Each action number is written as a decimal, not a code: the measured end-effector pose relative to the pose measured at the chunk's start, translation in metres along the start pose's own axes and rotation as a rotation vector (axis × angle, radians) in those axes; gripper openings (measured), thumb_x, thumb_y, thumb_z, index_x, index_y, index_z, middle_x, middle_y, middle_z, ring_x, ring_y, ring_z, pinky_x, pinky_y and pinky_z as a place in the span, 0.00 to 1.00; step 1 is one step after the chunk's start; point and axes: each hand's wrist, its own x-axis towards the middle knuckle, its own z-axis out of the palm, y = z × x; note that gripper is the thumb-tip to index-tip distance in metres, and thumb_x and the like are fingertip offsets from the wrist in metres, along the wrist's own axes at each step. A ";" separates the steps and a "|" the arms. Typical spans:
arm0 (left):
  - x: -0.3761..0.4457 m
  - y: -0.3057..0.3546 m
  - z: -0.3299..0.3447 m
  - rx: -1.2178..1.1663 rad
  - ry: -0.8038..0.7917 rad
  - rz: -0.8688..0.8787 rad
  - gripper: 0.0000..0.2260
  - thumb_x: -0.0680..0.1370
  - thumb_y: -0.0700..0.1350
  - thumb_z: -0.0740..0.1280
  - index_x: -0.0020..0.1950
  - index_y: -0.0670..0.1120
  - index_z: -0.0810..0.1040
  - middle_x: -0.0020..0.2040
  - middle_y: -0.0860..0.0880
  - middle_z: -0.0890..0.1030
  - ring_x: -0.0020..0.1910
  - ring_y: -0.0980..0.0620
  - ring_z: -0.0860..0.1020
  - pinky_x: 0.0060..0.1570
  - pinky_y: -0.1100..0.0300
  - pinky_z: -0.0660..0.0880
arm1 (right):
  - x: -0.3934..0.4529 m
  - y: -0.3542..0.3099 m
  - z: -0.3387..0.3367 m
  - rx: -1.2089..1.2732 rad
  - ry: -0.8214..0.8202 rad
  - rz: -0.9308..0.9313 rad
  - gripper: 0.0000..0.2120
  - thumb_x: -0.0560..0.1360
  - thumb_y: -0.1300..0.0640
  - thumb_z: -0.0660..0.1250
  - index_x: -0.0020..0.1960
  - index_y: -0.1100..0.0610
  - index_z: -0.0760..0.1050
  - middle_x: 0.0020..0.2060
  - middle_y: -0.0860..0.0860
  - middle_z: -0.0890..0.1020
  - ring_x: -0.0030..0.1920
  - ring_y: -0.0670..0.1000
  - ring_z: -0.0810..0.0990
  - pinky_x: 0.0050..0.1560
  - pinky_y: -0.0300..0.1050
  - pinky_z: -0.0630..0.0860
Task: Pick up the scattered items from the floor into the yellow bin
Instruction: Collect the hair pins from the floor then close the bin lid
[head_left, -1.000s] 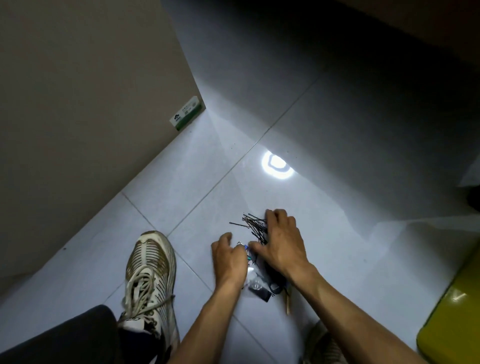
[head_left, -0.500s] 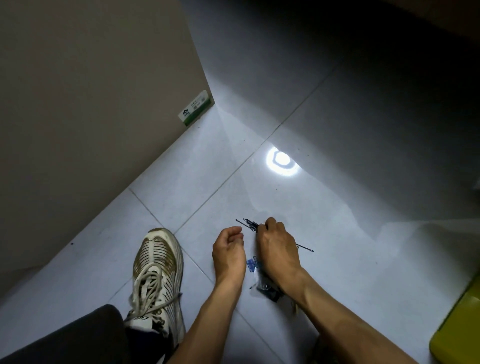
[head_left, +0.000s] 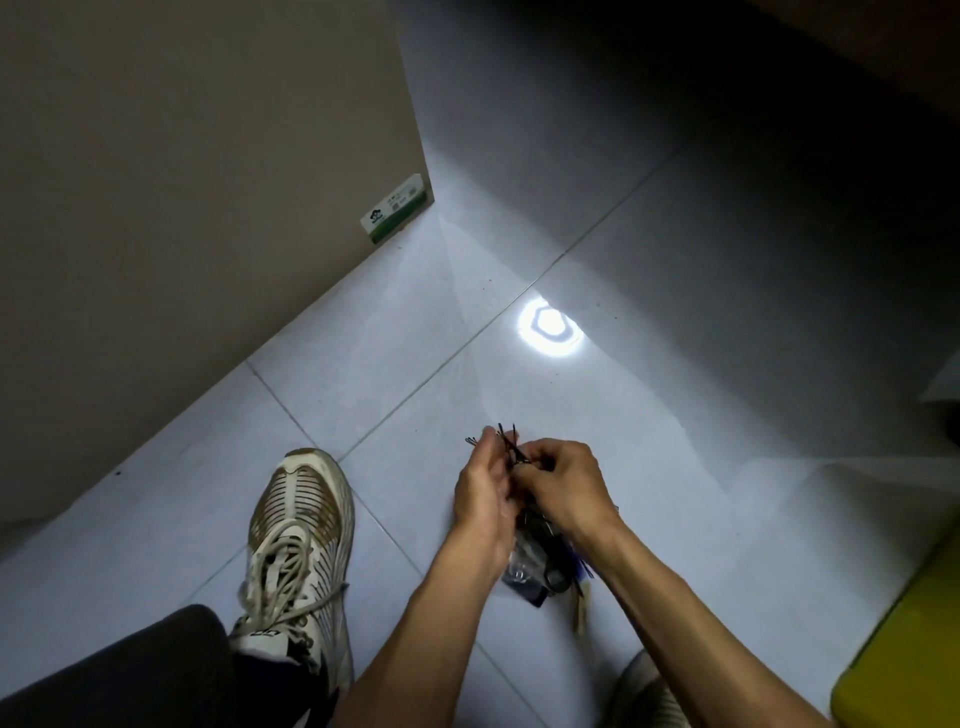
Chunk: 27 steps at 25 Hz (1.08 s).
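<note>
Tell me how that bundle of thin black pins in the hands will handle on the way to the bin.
The black pins look thin and stiff, so likely light. They fan out loosely between the left hand and right hand, so single ones may slip free. The yellow bin sits off right; a tighter pinch probably helps.

White-and-gold sneaker (head_left: 298, 535) on grey tile floor (head_left: 363, 364) nr beige cabinet (head_left: 182, 182) w/ green-white label (head_left: 397, 215), lamp glare (head_left: 549, 330) beyond.
</note>
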 end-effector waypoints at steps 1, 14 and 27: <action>-0.001 0.001 0.001 -0.047 -0.052 -0.039 0.18 0.81 0.55 0.60 0.55 0.42 0.81 0.51 0.44 0.86 0.50 0.48 0.84 0.48 0.55 0.78 | -0.009 -0.003 0.001 -0.033 -0.028 -0.029 0.07 0.72 0.63 0.67 0.43 0.54 0.83 0.37 0.49 0.85 0.37 0.44 0.82 0.40 0.40 0.78; -0.020 -0.023 -0.041 0.508 0.427 0.138 0.11 0.77 0.39 0.57 0.42 0.44 0.78 0.36 0.43 0.80 0.32 0.45 0.77 0.32 0.56 0.73 | -0.065 0.095 -0.021 -0.667 0.222 -0.026 0.27 0.71 0.40 0.69 0.62 0.54 0.67 0.59 0.53 0.69 0.57 0.58 0.70 0.50 0.48 0.72; -0.002 -0.075 -0.031 0.556 0.498 0.159 0.12 0.82 0.44 0.57 0.49 0.42 0.79 0.50 0.40 0.83 0.49 0.41 0.81 0.54 0.48 0.78 | -0.038 0.087 0.028 -0.026 0.051 0.019 0.10 0.78 0.54 0.67 0.57 0.52 0.71 0.51 0.48 0.78 0.51 0.47 0.78 0.52 0.39 0.73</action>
